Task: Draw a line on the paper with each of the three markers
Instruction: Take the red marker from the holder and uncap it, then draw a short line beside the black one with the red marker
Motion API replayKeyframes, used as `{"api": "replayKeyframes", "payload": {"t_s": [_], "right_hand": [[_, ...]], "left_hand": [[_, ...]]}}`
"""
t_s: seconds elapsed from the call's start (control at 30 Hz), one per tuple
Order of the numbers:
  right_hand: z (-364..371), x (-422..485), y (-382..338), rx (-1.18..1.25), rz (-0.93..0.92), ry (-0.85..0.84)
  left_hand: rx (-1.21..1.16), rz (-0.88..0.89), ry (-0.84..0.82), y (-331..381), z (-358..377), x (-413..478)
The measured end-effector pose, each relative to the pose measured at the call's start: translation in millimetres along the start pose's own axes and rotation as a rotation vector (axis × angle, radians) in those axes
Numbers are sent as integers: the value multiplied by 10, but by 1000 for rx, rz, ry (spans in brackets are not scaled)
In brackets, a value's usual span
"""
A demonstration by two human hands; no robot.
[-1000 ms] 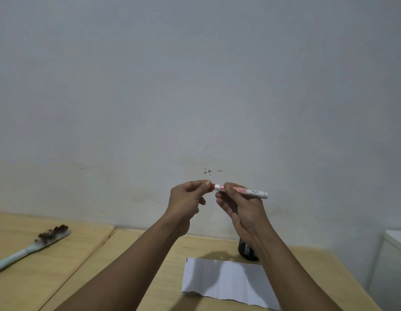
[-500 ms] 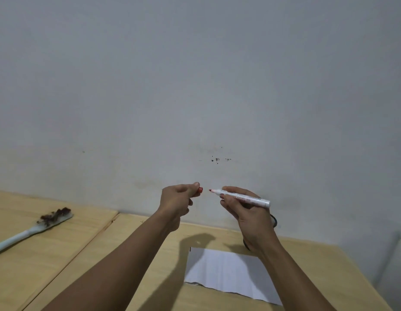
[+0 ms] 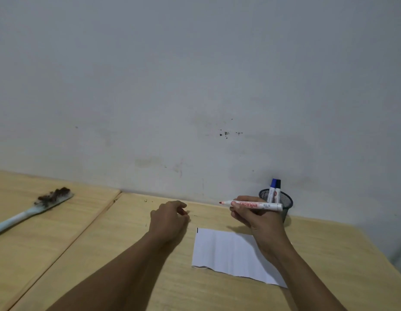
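Note:
My right hand point(image 3: 257, 223) holds an uncapped red marker point(image 3: 255, 205) level above the far edge of the white paper point(image 3: 226, 250), red tip pointing left. My left hand point(image 3: 170, 218) hovers low over the wooden table point(image 3: 132, 232), left of the paper, with its fingers curled shut; the red cap it pulled off is hidden inside them. A blue marker point(image 3: 272, 189) and a black marker point(image 3: 278, 190) stand capped in a black mesh cup point(image 3: 285, 202) behind my right hand. A short black mark sits at the paper's far left corner.
A pale blue brush point(image 3: 38, 209) with dark bristles lies on the adjoining table board at far left. The grey wall rises right behind the table. A white object edges in at far right.
The cap came off the red marker into my left hand. Both hands then dropped from in front of the wall toward the table, the left moving away to the left. The cup with two markers came into view.

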State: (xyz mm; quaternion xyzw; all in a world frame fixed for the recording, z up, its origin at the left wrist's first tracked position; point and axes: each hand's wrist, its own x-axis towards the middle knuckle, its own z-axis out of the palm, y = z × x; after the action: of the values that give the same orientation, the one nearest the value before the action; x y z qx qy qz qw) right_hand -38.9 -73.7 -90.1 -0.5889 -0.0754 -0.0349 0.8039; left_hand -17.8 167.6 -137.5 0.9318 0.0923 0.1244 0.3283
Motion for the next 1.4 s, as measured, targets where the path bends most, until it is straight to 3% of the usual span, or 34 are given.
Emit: {"api": "replayKeyframes", "payload": {"t_s": [0.17, 0.33, 0.43, 0.6, 0.77, 0.93, 1.4], "right_hand": [[1, 44, 77, -88, -5, -41], [89, 101, 181, -166, -26, -46], [171, 133, 297, -214, 12, -90], [301, 229, 520, -286, 100, -156], [281, 300, 732, -389, 136, -193], [212, 302, 829, -519, 42, -216], [232, 337, 930, -567, -6, -275]], "left_hand": [[3, 2, -27, -66, 29, 43], [54, 239, 221, 9, -10, -305], [142, 377, 69, 59, -83, -552], [321, 440, -221, -42, -112, -569], [338, 434, -265, -157, -46, -547], [328, 378, -317, -196, -40, -477], [309, 362, -319, -246, -17, -463]]}}
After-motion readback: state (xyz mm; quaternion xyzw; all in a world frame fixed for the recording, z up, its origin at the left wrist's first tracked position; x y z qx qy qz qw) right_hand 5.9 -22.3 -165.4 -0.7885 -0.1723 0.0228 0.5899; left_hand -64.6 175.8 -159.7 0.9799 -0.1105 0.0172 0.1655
